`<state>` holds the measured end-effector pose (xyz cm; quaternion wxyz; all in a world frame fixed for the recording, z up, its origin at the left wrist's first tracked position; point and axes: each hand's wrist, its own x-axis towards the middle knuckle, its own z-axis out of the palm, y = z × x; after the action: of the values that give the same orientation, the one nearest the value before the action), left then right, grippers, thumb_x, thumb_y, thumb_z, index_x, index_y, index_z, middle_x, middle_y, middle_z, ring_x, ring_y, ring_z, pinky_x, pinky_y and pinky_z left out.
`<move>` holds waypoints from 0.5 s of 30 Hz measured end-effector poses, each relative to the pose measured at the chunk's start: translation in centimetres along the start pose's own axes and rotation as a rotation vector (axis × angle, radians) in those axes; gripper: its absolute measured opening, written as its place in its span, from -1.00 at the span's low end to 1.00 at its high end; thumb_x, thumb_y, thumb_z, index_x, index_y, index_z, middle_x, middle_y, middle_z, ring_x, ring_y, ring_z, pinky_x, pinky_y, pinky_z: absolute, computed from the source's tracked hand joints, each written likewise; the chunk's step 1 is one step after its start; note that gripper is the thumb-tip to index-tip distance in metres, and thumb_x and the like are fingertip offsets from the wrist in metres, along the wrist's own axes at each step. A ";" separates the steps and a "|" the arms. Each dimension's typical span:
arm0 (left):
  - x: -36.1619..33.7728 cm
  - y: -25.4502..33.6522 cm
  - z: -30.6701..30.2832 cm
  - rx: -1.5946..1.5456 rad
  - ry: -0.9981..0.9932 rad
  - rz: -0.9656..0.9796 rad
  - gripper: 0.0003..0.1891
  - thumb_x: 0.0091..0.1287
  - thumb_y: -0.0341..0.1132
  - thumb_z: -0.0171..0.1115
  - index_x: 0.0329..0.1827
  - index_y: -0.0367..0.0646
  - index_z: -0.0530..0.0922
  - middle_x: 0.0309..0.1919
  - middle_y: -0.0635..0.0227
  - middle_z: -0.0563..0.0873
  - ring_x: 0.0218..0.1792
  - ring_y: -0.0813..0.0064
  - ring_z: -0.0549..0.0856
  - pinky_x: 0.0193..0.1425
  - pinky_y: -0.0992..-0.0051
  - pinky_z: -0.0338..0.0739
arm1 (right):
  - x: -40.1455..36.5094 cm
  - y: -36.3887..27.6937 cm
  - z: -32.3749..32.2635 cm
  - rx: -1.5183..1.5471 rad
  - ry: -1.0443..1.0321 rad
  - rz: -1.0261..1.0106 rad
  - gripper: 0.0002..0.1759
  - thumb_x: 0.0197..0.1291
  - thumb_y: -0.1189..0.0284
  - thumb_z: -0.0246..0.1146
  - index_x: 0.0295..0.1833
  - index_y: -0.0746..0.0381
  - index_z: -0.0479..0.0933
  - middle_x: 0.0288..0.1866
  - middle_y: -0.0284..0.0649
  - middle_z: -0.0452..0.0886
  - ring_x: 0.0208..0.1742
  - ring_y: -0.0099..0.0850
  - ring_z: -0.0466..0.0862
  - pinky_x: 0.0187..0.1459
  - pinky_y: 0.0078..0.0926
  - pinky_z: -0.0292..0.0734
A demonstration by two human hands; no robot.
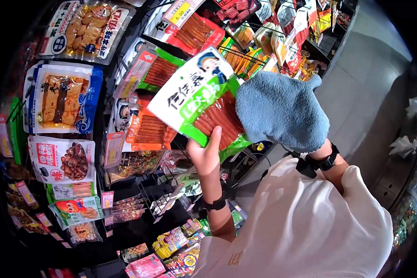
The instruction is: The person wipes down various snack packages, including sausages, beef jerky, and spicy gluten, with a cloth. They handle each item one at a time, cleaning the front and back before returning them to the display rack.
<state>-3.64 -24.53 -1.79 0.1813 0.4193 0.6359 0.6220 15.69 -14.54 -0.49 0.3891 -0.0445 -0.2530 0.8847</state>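
Sausage packet (217, 121): the left hand (205, 155) pinches its lower edge; the right hand (324, 151), its grip hidden by a blue cloth (280, 109), is at its right side. Held from below only, the packet could twist under cloth pressure.

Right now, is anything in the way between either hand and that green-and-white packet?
For the left hand, nothing visible: it grips the packet directly. For the right hand, yes: a blue-grey cloth hides it, overlaps the packet's right side and appears to lie between them.
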 end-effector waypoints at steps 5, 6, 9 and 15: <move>-0.7 -1.2 0.3 -0.004 -0.012 -0.024 -0.78 0.21 -0.53 0.28 -0.09 -0.37 0.55 -0.17 0.36 0.65 -0.23 0.63 0.58 -0.07 0.58 0.45 | -0.7 2.3 -4.3 -0.478 -0.024 -0.100 -0.09 0.10 -0.14 -0.13 0.43 0.28 0.13 0.42 -0.13 0.25 0.40 -0.27 0.27 0.42 -0.31 0.04; -0.8 -1.0 0.5 -0.060 0.014 -0.060 -0.78 0.22 -0.50 0.27 -0.08 -0.37 0.54 -0.17 0.36 0.65 -0.22 0.63 0.58 -0.07 0.59 0.45 | -0.9 2.8 -5.1 -0.603 -0.031 -0.109 -0.14 0.12 -0.08 -0.10 0.43 0.27 0.13 0.42 -0.15 0.25 0.40 -0.29 0.27 0.42 -0.32 0.04; -1.1 -0.4 1.2 -0.168 0.067 -0.102 -0.78 0.28 -0.46 0.22 -0.05 -0.37 0.54 -0.15 0.36 0.64 -0.19 0.63 0.57 -0.07 0.60 0.43 | -1.0 4.0 -6.8 -0.980 -0.076 -0.152 -0.24 0.16 0.09 0.01 0.42 0.24 0.15 0.41 -0.21 0.28 0.39 -0.35 0.28 0.42 -0.37 0.05; -1.7 -0.2 0.7 -0.105 0.006 -0.147 -0.77 0.32 -0.42 0.21 -0.03 -0.36 0.52 -0.15 0.37 0.63 -0.20 0.65 0.55 -0.09 0.60 0.42 | -0.5 5.5 -8.6 -1.542 -0.181 -0.227 -0.35 0.23 0.37 0.20 0.42 0.18 0.18 0.40 -0.30 0.31 0.37 -0.45 0.30 0.41 -0.45 0.06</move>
<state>-2.19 -25.29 -2.60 0.2465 0.3597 0.6319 0.6408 14.77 -14.52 -10.64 0.3143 -0.2037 -0.8295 0.4143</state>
